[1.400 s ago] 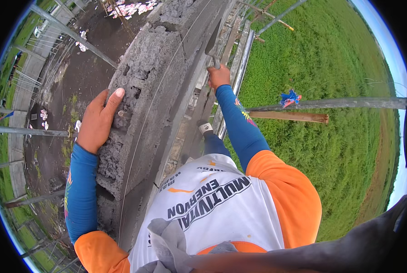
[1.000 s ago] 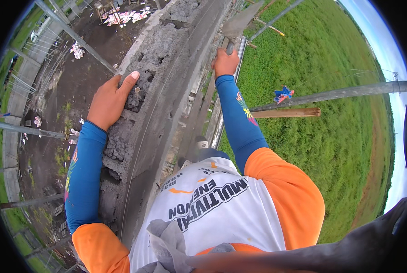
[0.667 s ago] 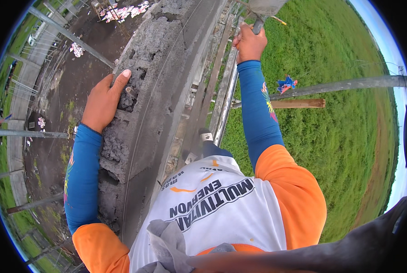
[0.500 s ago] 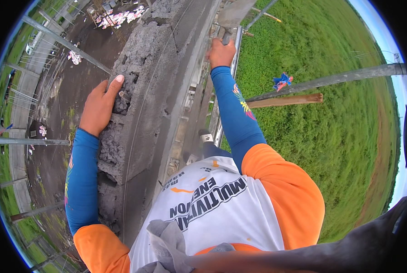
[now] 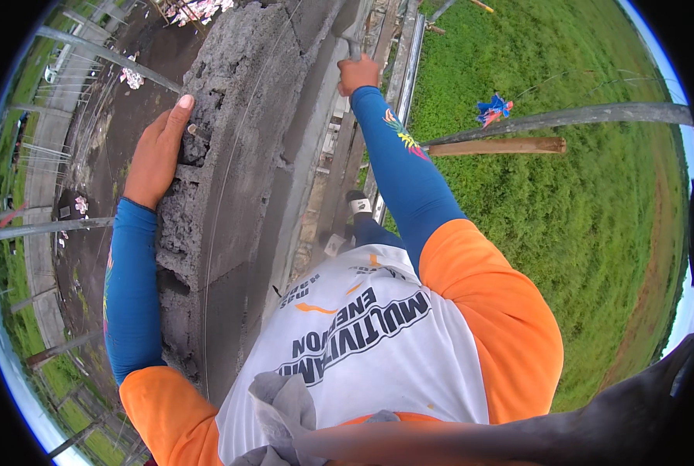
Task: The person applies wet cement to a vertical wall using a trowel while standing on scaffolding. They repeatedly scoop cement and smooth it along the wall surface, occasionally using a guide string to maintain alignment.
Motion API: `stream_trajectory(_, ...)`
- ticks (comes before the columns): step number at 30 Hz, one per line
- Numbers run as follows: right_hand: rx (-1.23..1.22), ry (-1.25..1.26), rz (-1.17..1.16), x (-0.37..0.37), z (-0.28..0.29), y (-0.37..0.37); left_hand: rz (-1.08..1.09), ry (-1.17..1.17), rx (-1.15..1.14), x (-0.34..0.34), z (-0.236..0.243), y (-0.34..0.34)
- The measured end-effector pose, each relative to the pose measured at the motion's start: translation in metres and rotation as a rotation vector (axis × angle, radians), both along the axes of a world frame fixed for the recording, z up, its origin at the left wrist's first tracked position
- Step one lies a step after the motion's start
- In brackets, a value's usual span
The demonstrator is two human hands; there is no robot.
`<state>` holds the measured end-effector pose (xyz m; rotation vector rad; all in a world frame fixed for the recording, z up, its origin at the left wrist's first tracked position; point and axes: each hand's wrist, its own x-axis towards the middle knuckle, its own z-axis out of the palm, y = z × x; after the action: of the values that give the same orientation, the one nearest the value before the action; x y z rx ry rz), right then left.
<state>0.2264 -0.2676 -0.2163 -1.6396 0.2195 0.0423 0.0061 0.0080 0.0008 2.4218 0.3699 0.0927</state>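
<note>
A rough grey concrete wall top runs from the lower left to the top of the view, with a smoother mortar face along its right side. My left hand rests against the wall's broken left edge, thumb stretched out and empty; its other fingers are partly hidden. My right hand is closed round the handle of a trowel. The trowel's grey blade lies against the wall's right face near the top of the view, partly hard to tell from the mortar.
Narrow scaffold planks run below on the right, my foot on them. A metal pole and a wooden beam jut out over grass. Left, poles cross above dark ground. A thin string stretches along the wall.
My right hand has swung the trowel leftward from over the planks to the wall's right face. My left hand has shifted slightly left and up, staying by the wall's edge.
</note>
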Motion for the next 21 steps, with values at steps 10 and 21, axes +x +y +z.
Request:
stream_trajectory(10, -0.382, 0.510, 0.310, -0.118, -0.134, -0.099, -0.057, -0.031, -0.007, 0.000, -0.004, 0.007)
stream_trajectory(21, -0.497, 0.067, 0.633, -0.051, -0.183, -0.082, 0.038, 0.178, -0.299, 0.024, 0.037, 0.015)
